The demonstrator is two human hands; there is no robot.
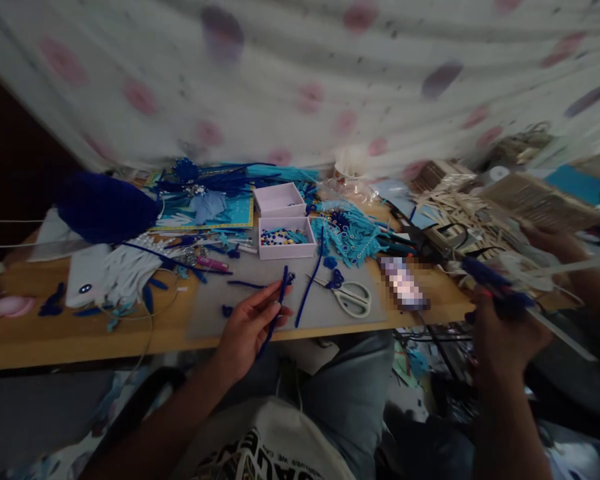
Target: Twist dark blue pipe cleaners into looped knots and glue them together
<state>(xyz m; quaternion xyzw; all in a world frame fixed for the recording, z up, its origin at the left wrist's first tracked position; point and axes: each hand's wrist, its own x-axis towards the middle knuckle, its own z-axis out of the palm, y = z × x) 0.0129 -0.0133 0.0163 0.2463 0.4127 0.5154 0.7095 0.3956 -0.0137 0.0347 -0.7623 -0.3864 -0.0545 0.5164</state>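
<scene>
My left hand (250, 327) is closed in a pinch on a dark blue pipe cleaner (285, 283), which stands nearly upright between thumb and fingers above the mat. Far to the right, my right hand (503, 330) is wrapped round a blue glue gun (493, 279); a pale glue stick (565, 335) juts from its back. Beside my left hand, another blue pipe cleaner (311, 283) lies slanted on the grey mat (350, 325). Scissors with pale handles (354, 298) rest on the mat, next to a small curled blue piece (335, 279).
A white box (287, 251) of beads and its lid (279, 200) stand behind the mat. Light blue pipe-cleaner pieces (355, 233) are heaped beside them. A phone (404, 283) lies right of the scissors. Another person's hand (550, 245) is among wooden sticks (473, 220) at the right.
</scene>
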